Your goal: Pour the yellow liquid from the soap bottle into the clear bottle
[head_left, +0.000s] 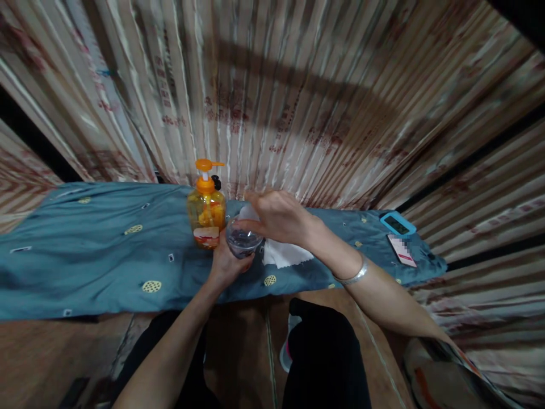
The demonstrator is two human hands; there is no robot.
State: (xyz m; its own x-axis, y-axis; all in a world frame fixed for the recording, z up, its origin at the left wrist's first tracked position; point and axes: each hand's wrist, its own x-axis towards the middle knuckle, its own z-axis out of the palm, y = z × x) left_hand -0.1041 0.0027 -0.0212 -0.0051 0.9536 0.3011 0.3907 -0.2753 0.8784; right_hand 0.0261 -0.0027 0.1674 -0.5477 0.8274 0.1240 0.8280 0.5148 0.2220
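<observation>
A clear, round plastic cup (243,241) is held low over the cloth-covered table, with my left hand (227,264) wrapped around its side. My right hand (279,216) is just above the cup's rim, its thumb over the opening and its fingers smeared by motion. Something pale and whitish shows between that thumb and the fingers; I cannot make out what it is or whether it is gripped. Close to the left of the cup stands an orange pump bottle (206,207), upright. A white cloth (285,254) lies on the table, partly hidden under my right forearm.
The narrow table has a blue-green patterned cover (106,244). At its right end lie a blue-framed device (398,224) and a phone (401,250). A small black object (216,182) is behind the bottle. Pleated curtains (264,102) hang right behind the table and at the right.
</observation>
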